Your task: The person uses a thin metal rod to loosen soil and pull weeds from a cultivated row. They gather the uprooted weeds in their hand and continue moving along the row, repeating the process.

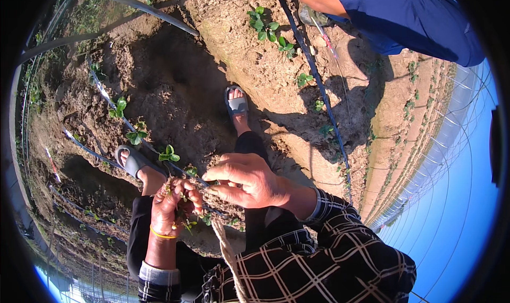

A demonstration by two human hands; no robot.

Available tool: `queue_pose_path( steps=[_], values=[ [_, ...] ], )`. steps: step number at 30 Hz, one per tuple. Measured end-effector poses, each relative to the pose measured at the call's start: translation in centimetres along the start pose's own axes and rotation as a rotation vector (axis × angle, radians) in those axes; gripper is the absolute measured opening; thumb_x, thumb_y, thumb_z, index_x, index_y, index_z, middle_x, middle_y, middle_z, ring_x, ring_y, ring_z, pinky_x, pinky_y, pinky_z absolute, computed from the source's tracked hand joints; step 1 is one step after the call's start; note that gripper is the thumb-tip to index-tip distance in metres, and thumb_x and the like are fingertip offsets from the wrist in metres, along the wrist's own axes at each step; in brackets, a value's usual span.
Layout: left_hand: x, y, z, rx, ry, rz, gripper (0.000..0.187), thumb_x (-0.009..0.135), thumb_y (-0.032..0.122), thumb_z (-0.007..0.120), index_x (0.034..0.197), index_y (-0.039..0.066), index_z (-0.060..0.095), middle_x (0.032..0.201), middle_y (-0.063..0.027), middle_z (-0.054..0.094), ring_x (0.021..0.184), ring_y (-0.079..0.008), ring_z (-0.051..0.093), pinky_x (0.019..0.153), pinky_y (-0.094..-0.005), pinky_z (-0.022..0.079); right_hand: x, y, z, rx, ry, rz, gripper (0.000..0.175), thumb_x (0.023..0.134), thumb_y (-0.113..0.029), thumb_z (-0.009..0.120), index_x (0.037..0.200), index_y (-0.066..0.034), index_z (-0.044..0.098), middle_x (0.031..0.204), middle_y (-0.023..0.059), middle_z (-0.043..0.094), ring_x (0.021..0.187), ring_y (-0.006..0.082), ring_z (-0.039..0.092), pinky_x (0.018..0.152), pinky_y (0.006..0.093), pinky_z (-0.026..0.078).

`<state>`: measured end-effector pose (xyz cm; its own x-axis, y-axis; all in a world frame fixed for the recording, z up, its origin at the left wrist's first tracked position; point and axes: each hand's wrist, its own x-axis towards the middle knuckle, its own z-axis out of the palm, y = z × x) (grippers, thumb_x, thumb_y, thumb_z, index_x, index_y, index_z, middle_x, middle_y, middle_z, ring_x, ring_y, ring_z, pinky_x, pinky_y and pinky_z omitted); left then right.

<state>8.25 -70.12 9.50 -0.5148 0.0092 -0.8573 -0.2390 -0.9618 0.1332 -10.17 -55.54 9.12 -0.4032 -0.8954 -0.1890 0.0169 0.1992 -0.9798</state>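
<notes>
My left hand (172,207), with a yellow band at the wrist, is closed around a small bunch of leaves and stems (184,217). To its right my right hand (249,181) has its thumb and forefinger close together, just above a thin irrigation hose (175,168). Whether a small piece sits between those fingertips cannot be made out. Below both hands runs a row of young leafy plants along the hose. One plant (169,154) stands just beyond my left hand, and another (136,136) is farther up the row.
My sandalled feet (238,101) straddle the soil furrow. A co-worker's blue-clothed leg (406,24) is at the upper right, near a second dark hose (314,69) with plants beside it. Grey pipes (139,8) arch at upper left. A light braided cord (229,255) hangs before me.
</notes>
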Motion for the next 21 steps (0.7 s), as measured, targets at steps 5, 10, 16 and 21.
queue_pose_path(
  steps=[5,10,16,21],
  values=[
    [-0.1,-0.9,0.7,0.057,-0.082,0.006,0.029,0.091,0.029,0.067,0.100,0.001,0.062,0.076,-0.0083,0.057,0.062,-0.0200,0.056,0.050,-0.0306,0.045,-3.8,16.8,-12.3,0.120,0.504,0.590,0.015,0.094,-0.015,0.063,0.100,-0.0008,0.064,0.079,0.0049,0.068,0.066,0.0078,0.059,0.058,0.0245,0.048],
    [1.3,-2.0,0.8,0.056,-0.077,-0.084,0.026,0.091,0.025,0.068,0.098,0.000,0.064,0.066,-0.0060,0.054,0.055,-0.0176,0.052,0.047,-0.0294,0.041,-11.3,29.1,-32.6,-0.142,1.031,0.771,0.025,0.092,-0.026,0.062,0.099,-0.0024,0.067,0.088,0.0162,0.070,0.080,0.0271,0.068,0.070,0.0347,0.054],
    [-0.3,-3.1,0.3,0.074,0.013,-0.128,0.025,0.091,0.021,0.068,0.097,-0.003,0.066,0.063,-0.0065,0.053,0.053,-0.0175,0.051,0.047,-0.0302,0.040,-12.7,38.1,-39.8,-1.071,0.508,1.216,0.033,0.082,-0.020,0.052,0.104,0.0005,0.067,0.114,0.0257,0.064,0.112,0.0394,0.060,0.095,0.0425,0.048],
    [2.9,-4.6,0.3,0.104,-0.113,-0.185,0.025,0.092,0.022,0.065,0.095,-0.003,0.066,0.062,-0.0055,0.049,0.053,-0.0184,0.049,0.048,-0.0309,0.039,-17.9,39.9,-52.3,-1.277,0.511,1.263,0.042,0.084,-0.019,0.051,0.121,0.0001,0.054,0.124,0.0265,0.059,0.117,0.0390,0.057,0.098,0.0437,0.046]
  ],
)
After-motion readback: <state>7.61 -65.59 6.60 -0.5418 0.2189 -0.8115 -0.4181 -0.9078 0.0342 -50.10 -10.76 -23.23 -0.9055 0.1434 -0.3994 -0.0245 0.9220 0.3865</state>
